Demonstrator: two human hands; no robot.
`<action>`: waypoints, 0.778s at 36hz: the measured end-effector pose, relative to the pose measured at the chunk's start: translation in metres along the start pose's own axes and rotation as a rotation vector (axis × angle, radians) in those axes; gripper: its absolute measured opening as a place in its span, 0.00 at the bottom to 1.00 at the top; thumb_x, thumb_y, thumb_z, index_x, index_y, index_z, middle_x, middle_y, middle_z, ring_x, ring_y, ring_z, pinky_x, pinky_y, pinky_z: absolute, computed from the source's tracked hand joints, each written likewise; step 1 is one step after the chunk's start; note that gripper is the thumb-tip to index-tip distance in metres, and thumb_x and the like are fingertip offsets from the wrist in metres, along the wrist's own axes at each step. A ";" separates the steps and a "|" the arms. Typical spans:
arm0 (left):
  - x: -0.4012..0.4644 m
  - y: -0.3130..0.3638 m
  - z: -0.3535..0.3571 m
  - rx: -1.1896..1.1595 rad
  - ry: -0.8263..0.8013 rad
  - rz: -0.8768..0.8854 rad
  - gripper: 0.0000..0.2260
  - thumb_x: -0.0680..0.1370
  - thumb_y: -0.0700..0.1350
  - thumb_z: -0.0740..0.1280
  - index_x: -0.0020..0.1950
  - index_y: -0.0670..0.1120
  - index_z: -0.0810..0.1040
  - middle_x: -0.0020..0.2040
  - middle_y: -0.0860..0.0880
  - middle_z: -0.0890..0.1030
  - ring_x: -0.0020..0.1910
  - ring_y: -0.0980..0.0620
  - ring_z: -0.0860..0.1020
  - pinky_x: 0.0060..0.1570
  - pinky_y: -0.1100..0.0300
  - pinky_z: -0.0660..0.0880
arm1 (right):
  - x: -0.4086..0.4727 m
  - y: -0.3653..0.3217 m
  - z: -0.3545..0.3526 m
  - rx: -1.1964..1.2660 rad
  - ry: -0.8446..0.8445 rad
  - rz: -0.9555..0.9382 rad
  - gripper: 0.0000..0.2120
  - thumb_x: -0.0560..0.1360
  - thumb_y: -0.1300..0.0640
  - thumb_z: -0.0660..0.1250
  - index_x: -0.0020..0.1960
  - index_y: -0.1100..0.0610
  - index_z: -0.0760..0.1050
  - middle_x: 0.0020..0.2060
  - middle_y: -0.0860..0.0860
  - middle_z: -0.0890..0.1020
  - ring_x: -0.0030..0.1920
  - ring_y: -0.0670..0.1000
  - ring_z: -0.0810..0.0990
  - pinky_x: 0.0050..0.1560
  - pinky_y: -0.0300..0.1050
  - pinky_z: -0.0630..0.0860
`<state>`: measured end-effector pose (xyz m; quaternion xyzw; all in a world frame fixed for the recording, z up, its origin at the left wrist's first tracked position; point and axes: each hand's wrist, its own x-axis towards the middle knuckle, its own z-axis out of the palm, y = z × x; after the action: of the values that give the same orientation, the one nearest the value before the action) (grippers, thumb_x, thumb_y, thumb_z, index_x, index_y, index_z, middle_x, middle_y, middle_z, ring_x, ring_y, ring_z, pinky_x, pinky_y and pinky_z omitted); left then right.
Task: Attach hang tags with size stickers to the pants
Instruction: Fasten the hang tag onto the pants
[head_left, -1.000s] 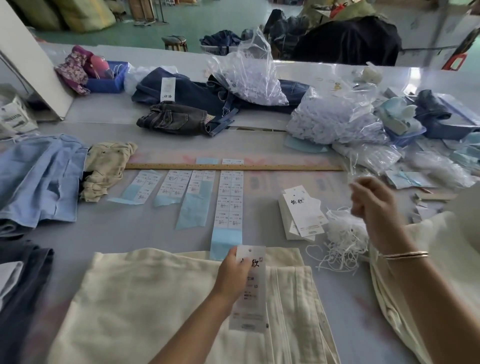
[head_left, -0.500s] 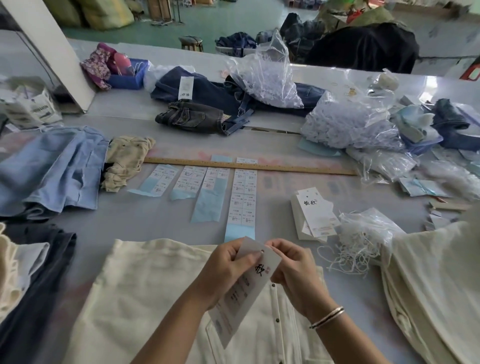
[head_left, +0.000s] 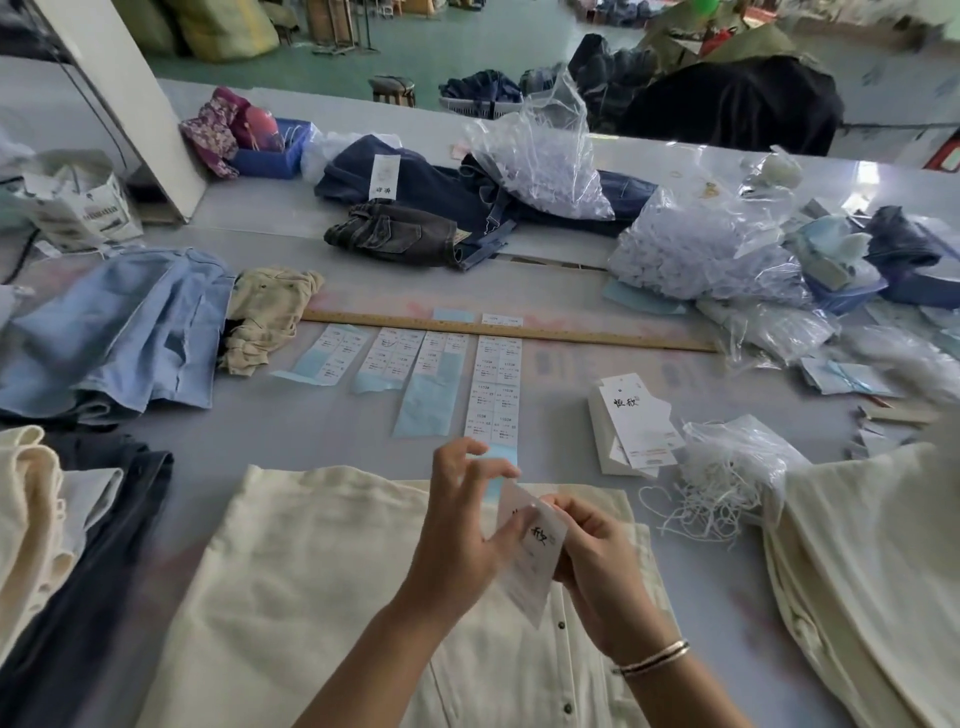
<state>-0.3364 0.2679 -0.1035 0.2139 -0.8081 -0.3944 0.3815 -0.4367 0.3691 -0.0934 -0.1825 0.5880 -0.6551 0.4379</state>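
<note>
— What does each grip hold?
— Left hand (head_left: 464, 525) and right hand (head_left: 597, 561) both pinch one hang tag (head_left: 535, 551), tilted between them.
— And the pants (head_left: 322, 597)?
— Flat on the desk (head_left: 322, 431), directly beneath both grips.

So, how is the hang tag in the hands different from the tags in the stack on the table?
The held hang tag is single, tilted and lifted above the cream pants; the stack of tags lies flat on the table, several together. The left hand and right hand both pinch the held tag; nothing touches the stack. Both are white with the same black characters.
</note>
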 end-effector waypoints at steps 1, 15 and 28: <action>-0.001 0.000 0.001 0.057 0.004 0.052 0.13 0.73 0.47 0.72 0.54 0.54 0.72 0.57 0.50 0.69 0.59 0.59 0.70 0.57 0.70 0.69 | -0.002 0.002 -0.001 0.014 0.010 0.005 0.10 0.66 0.50 0.70 0.37 0.58 0.79 0.33 0.58 0.77 0.31 0.51 0.75 0.32 0.42 0.73; -0.029 0.000 0.033 0.189 -0.095 -0.012 0.02 0.72 0.47 0.72 0.41 0.50 0.83 0.41 0.57 0.79 0.42 0.60 0.75 0.44 0.70 0.72 | -0.037 0.051 -0.051 0.061 0.175 0.087 0.13 0.79 0.59 0.59 0.54 0.56 0.82 0.31 0.50 0.73 0.26 0.46 0.62 0.28 0.38 0.62; -0.027 0.019 0.084 -0.153 -0.543 -0.425 0.04 0.78 0.46 0.67 0.46 0.48 0.81 0.39 0.55 0.83 0.38 0.61 0.80 0.41 0.69 0.75 | -0.056 0.052 -0.096 -0.310 0.229 -0.143 0.18 0.73 0.59 0.70 0.61 0.48 0.75 0.56 0.43 0.81 0.40 0.38 0.79 0.38 0.30 0.73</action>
<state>-0.3865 0.3365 -0.1335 0.2353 -0.7856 -0.5670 0.0771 -0.4592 0.4762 -0.1498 -0.2132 0.7133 -0.6028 0.2871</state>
